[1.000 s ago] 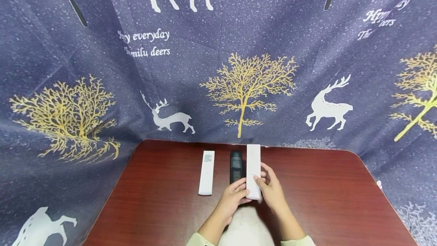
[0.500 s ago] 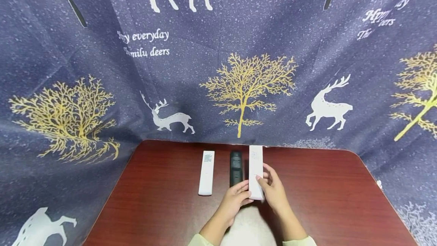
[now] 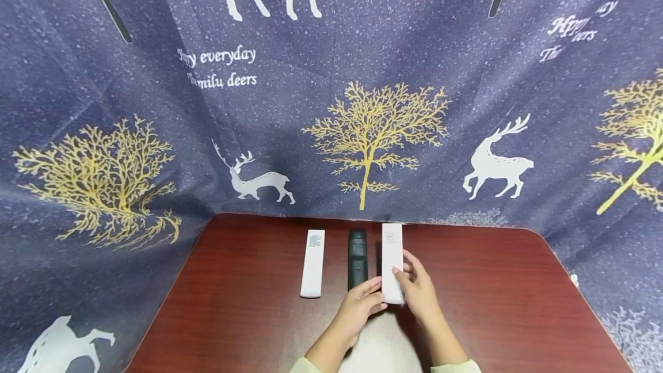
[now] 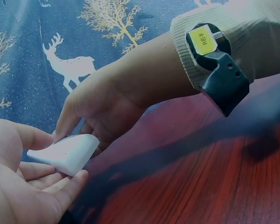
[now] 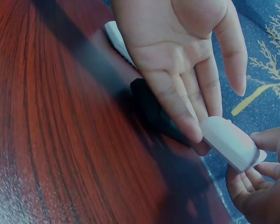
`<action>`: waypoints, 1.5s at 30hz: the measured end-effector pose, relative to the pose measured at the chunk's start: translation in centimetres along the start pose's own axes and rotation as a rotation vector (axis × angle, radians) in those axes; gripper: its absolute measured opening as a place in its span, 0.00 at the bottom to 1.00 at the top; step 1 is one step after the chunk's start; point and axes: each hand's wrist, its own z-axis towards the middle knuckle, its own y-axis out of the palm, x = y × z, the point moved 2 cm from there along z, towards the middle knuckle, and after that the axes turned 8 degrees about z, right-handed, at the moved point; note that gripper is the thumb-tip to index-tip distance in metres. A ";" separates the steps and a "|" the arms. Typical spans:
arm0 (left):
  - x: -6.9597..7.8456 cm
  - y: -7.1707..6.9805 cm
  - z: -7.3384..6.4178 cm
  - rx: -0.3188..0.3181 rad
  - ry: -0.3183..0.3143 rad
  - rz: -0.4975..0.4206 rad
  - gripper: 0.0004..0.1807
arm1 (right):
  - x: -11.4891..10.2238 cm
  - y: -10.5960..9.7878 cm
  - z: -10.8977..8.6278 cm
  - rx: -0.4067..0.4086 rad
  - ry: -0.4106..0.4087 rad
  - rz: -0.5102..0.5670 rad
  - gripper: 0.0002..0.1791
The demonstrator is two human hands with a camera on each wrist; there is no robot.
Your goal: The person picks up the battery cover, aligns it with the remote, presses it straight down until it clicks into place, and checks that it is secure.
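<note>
A white remote control (image 3: pixel 392 261) is held over the table's middle right, its small printed marks facing up in the head view. My right hand (image 3: pixel 422 298) grips its right side, thumb on the upper face and fingers around the edge. My left hand (image 3: pixel 354 312) touches its near left end with mostly straight fingers. The right wrist view shows the left palm (image 5: pixel 172 56), fingertips at the rounded end of the remote (image 5: pixel 231 144) and the thumb standing apart. From the left wrist, the remote (image 4: pixel 67 153) appears tilted between both hands.
On the reddish-brown table (image 3: pixel 248 315), a black remote (image 3: pixel 358 258) lies just left of the held one. Another white remote (image 3: pixel 313 263) with a printed label lies farther left. A blue curtain (image 3: pixel 290 131) with deer and trees hangs behind the table's back edge.
Both hands have moved slightly right with the white remote, uncovering more of the black one. Printed marks on the held remote show more clearly. The two lying remotes stay in place.
</note>
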 end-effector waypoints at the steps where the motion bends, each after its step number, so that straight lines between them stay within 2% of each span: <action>1: -0.1 0.1 0.0 -0.006 0.002 0.004 0.30 | 0.0 -0.1 0.0 0.003 0.000 -0.001 0.32; 8: -0.2 0.3 -0.2 -0.031 0.011 0.030 0.32 | 0.2 -0.4 0.1 0.011 0.022 0.012 0.32; 16: -0.3 0.7 -0.3 -0.035 0.001 0.076 0.32 | 0.8 -0.9 0.4 0.023 0.026 -0.029 0.32; 29: -1.3 0.8 -0.2 -0.041 -0.013 0.078 0.31 | 1.6 -1.6 0.9 0.042 0.061 -0.084 0.31; 45: -1.5 1.3 -0.3 -0.073 -0.004 0.109 0.31 | 2.2 -2.1 1.3 0.048 0.073 -0.136 0.30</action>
